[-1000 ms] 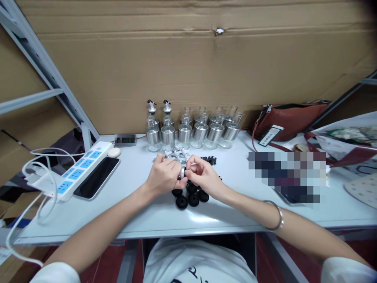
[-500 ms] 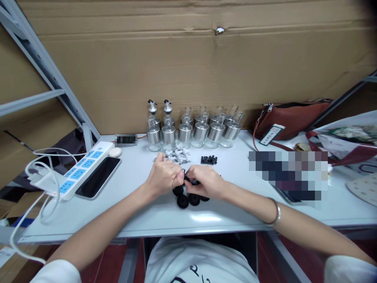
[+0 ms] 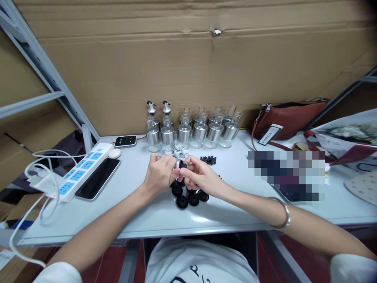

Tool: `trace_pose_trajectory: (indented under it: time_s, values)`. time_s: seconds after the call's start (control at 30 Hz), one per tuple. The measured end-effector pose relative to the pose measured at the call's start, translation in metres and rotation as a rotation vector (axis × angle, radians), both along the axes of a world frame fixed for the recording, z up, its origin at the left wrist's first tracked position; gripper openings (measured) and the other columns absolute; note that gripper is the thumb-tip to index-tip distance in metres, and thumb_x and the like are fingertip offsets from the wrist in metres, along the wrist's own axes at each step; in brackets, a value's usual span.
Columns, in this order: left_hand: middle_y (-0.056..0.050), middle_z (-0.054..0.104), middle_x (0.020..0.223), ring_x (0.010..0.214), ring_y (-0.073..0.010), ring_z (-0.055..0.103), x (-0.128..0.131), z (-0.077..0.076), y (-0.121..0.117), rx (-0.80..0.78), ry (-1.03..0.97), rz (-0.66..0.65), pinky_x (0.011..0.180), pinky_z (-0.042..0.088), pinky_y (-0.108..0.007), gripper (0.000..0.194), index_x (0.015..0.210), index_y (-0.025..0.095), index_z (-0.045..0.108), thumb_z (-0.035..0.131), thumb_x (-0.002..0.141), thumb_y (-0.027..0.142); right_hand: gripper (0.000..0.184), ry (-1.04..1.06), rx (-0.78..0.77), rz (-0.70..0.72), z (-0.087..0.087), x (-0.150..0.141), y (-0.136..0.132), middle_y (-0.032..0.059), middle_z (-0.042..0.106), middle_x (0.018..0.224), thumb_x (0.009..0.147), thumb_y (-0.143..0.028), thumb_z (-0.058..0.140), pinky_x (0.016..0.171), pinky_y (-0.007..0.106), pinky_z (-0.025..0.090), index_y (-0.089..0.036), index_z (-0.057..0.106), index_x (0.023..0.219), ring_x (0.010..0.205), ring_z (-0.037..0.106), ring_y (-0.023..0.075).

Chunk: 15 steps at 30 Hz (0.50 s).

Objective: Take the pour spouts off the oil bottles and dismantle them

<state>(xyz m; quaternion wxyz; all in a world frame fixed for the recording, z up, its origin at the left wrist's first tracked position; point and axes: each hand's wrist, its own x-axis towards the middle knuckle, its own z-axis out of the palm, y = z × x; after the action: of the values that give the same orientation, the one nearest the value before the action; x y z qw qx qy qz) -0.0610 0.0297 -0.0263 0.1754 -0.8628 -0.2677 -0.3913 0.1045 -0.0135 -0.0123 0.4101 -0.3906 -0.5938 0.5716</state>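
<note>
My left hand (image 3: 160, 175) and my right hand (image 3: 199, 177) meet over the middle of the white table (image 3: 147, 220). Their fingers are pinched together on a small silver and black pourer cap (image 3: 179, 164) held between them. Just below the hands lie several round black rubber stoppers (image 3: 188, 196). Behind the hands is a heap of small silver pourer spouts (image 3: 178, 151) and a short row of black pieces (image 3: 208, 160). Several glass bottles with steel sleeves (image 3: 200, 131) stand in a row at the back; two on the left (image 3: 159, 125) carry pourer tops.
A white and blue power strip (image 3: 79, 171) with cables and a dark phone (image 3: 98, 179) lie at the left. A small black device (image 3: 125, 140) sits near the bottles. A brown bag (image 3: 290, 118) and a printed bag (image 3: 344, 141) stand at the right. Cardboard forms the back wall.
Both hands have risen a little from the black stoppers and moved back toward the bottles, with the small cap now showing between the fingertips.
</note>
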Motion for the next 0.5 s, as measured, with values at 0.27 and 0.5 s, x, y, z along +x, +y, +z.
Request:
trace_pose_trajectory:
  time_s: [0.27, 0.5]
  values:
    - [-0.004, 0.058, 0.066, 0.06, -0.018, 0.046, -0.003, -0.001, 0.002, 0.132, 0.034, -0.023, 0.068, 0.023, -0.033, 0.065, 0.068, 0.017, 0.052, 0.009, 0.095, 0.058, 0.044, 0.19, -0.332, 0.034, 0.014, -0.005, -0.009, -0.0077, 0.052, 0.05, 0.072, -0.051, 0.07, 0.035, 0.015, 0.013, -0.021, 0.038, 0.073, 0.035, 0.029, 0.0018]
    - [0.0, 0.056, 0.058, 0.054, -0.0145, 0.046, -0.003, 0.004, -0.001, 0.238, 0.006, -0.01, 0.068, 0.024, -0.032, 0.064, 0.061, 0.018, 0.046, 0.01, 0.096, 0.057, 0.042, 0.288, -0.401, -0.004, 0.02, -0.008, -0.012, -0.012, 0.041, 0.045, 0.068, -0.043, 0.076, 0.038, 0.016, 0.011, -0.021, 0.04, 0.072, 0.037, 0.02, 0.0009]
